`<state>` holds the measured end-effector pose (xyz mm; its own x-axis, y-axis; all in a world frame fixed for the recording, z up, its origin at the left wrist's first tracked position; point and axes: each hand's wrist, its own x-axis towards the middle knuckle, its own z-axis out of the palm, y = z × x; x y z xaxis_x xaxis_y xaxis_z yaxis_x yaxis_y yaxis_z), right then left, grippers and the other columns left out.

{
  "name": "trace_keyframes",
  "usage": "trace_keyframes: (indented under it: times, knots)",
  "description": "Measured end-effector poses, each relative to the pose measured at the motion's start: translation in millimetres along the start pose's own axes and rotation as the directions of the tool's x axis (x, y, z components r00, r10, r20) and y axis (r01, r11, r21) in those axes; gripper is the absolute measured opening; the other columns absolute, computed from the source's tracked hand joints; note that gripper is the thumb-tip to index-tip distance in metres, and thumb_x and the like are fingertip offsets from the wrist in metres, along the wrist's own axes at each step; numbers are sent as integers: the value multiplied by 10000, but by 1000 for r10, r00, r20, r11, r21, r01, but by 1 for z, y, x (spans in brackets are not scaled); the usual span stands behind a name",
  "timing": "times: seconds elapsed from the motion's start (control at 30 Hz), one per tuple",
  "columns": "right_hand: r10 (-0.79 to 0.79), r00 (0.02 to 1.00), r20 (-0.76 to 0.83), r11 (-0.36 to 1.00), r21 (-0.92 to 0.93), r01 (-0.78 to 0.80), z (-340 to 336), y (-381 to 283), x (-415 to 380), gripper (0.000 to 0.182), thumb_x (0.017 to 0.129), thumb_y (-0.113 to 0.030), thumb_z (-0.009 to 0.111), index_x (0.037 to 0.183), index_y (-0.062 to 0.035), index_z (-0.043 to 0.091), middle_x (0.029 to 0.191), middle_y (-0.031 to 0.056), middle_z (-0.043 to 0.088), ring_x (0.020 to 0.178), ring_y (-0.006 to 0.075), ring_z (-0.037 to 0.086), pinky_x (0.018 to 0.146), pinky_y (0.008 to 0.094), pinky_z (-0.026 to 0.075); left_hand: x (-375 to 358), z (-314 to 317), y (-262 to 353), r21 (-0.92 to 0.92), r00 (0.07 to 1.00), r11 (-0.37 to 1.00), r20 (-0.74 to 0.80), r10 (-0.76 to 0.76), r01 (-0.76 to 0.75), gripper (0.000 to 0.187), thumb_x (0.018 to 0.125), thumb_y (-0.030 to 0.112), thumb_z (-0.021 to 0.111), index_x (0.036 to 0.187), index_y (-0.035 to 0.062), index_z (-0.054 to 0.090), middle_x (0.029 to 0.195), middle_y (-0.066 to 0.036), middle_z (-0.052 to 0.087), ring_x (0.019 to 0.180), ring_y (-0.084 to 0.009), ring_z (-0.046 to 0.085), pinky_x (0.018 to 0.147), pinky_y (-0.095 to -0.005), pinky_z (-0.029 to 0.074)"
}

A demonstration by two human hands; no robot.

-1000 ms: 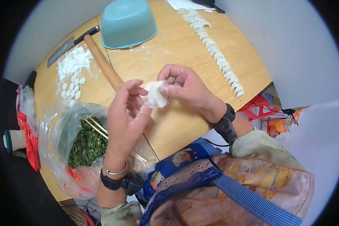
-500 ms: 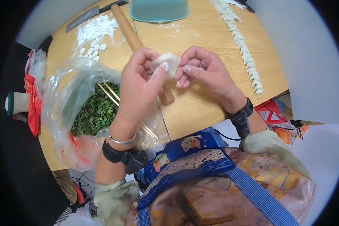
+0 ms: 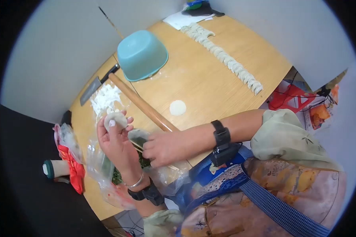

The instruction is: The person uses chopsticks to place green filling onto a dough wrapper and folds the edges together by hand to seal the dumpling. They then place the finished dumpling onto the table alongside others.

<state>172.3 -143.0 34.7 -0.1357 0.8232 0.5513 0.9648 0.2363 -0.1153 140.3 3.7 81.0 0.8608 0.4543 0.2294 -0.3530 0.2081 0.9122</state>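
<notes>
My left hand (image 3: 118, 142) is raised over the bag, holding a round, thin dumpling wrapper (image 3: 115, 118) on its fingers with the thumb pressed on top. My right hand (image 3: 166, 147) is lowered over the chopsticks (image 3: 174, 168), its fingers curled over them and the fingertips hidden. The chopsticks lie across an open clear plastic bag (image 3: 95, 156) of chopped green filling (image 3: 117, 175). Another round wrapper (image 3: 178, 108) rests flat on the table, right of a wooden rolling pin (image 3: 144, 106).
A row of folded dumplings (image 3: 229, 61) runs along the table's right side. At the back left are an upturned teal basin (image 3: 142, 55), a cleaver (image 3: 91, 90) and spread flour (image 3: 106, 96). A red bag (image 3: 72, 166) and a cup (image 3: 58, 168) are at left.
My hands have separated. The left has carried its wrapper left, while the right has come down onto the chopsticks. A flat wrapper now shows on the table, and the view has turned.
</notes>
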Motion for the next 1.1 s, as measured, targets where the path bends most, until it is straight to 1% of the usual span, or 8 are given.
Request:
trace_keyframes:
  times: [0.27, 0.3, 0.33, 0.43, 0.57, 0.8, 1.07, 1.1]
  knots:
    - [-28, 999, 37, 1000, -5, 28, 41, 11, 6, 83, 711, -173, 591, 678, -99, 572, 824, 77, 560, 794, 285, 567, 680, 409, 463, -37, -22, 29, -18, 985, 999, -172, 24, -27, 230, 954, 151, 533, 1143, 21, 512, 1018, -207, 640, 798, -223, 662, 629, -240, 531]
    - [230, 971, 69, 955, 176, -239, 53, 9, 4, 92, 695, -166, 597, 672, -84, 563, 821, 102, 559, 761, 309, 565, 652, 426, 467, -49, -27, 30, 13, 964, 1000, -265, 5, -2, 230, 954, 151, 533, 1143, 21, 512, 1018, -207, 640, 798, -223, 662, 629, -240, 531]
    - [33, 998, -51, 990, 137, -26, 42, 13, 1, 97, 684, -152, 607, 666, -73, 554, 808, 123, 548, 740, 328, 565, 627, 453, 465, -60, -34, 31, -30, 969, 1000, -245, -3, -4, 231, 955, 140, 526, 1148, 15, 509, 1018, -214, 640, 780, -230, 666, 619, -245, 537]
    - [13, 998, -63, 991, 135, -4, 30, 15, 6, 127, 682, -133, 613, 707, -43, 526, 786, 108, 523, 729, 301, 569, 604, 416, 468, -90, -56, 21, -141, 967, 990, -253, -40, 4, 240, 958, 109, 501, 1170, -4, 498, 1011, -228, 642, 727, -248, 672, 597, -262, 554]
    - [80, 989, -122, 988, 140, -62, 21, 9, 7, 136, 704, -110, 625, 722, -36, 513, 808, 108, 517, 722, 288, 570, 611, 391, 481, -127, -57, 7, -304, 914, 952, -377, -152, 33, 258, 954, 81, 482, 1187, -29, 485, 1094, -230, 615, 838, -260, 665, 626, -272, 559]
    - [348, 924, -160, 884, 384, -267, 10, 11, 1, 85, 834, -109, 614, 870, -33, 603, 865, 117, 538, 767, 299, 568, 654, 377, 475, -131, -58, 1, -387, 905, 915, -341, -252, 109, 411, 956, 87, 458, 1339, -47, 395, 1330, -270, 466, 1228, -371, 499, 917, -380, 524]
    - [413, 893, -180, 802, 537, -262, -12, 31, -2, 132, 879, -126, 584, 925, -2, 590, 842, 94, 584, 797, 203, 581, 713, 309, 462, -123, -63, 0, -384, 897, 919, -369, -245, 93, 417, 951, 114, 470, 1332, -42, 403, 1345, -239, 466, 1257, -354, 476, 978, -395, 482]
    - [505, 857, -107, 676, 665, -316, -13, 30, -2, 121, 907, -118, 552, 910, -4, 592, 860, 70, 572, 805, 168, 568, 720, 293, 455, -123, -63, 1, -349, 897, 934, -385, -218, 77, 416, 950, 119, 472, 1330, -40, 408, 1346, -235, 467, 1259, -350, 474, 988, -397, 475]
